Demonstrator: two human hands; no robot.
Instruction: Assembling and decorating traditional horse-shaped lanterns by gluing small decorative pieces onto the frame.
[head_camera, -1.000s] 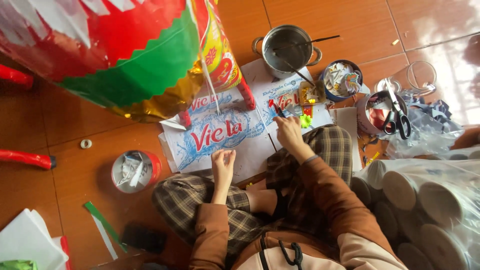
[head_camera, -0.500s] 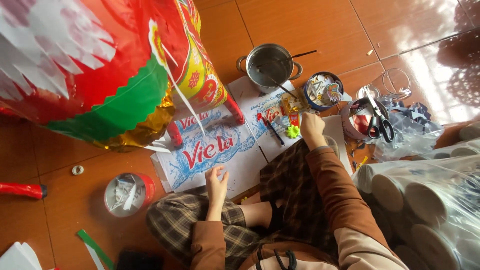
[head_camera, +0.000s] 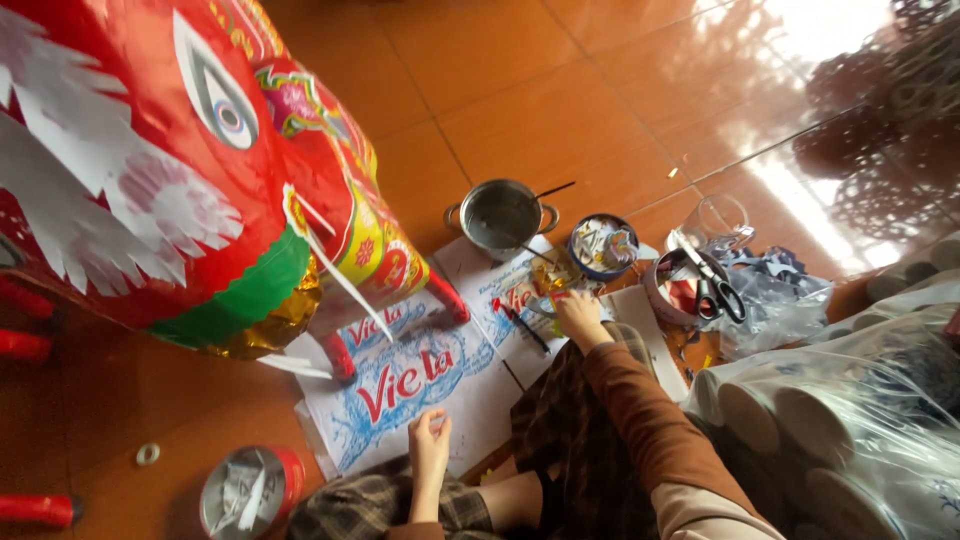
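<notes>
Looking down from the head camera, I see a person seated cross-legged on an orange tiled floor (head_camera: 560, 110), both hands out over a flattened printed cardboard sheet (head_camera: 400, 385). My view puts the right hand (head_camera: 577, 318) at the sheet's far edge, fingers curled down onto a small heap of coloured paper scraps (head_camera: 550, 285); whether it pinches one I cannot tell. A red-handled tool (head_camera: 520, 322) lies on the sheet just beside that hand. The left hand (head_camera: 430, 450) rests near the sheet's near edge, fingertips drawn together as if nipping something tiny, though nothing I can make out shows between them.

A large red, green and gold paper lantern figure (head_camera: 190, 180), trimmed with white fringe, stands on red legs partly over the sheet. Beyond the scraps sit a steel pot (head_camera: 500, 215) and a blue-rimmed bowl (head_camera: 602, 245) of cut paper. A round tin (head_camera: 685, 290) with scissors (head_camera: 715, 290) laid across it is to the right, beside crumpled clear plastic (head_camera: 780, 300). A red tin (head_camera: 250, 492) sits on the floor left of the knees.
</notes>
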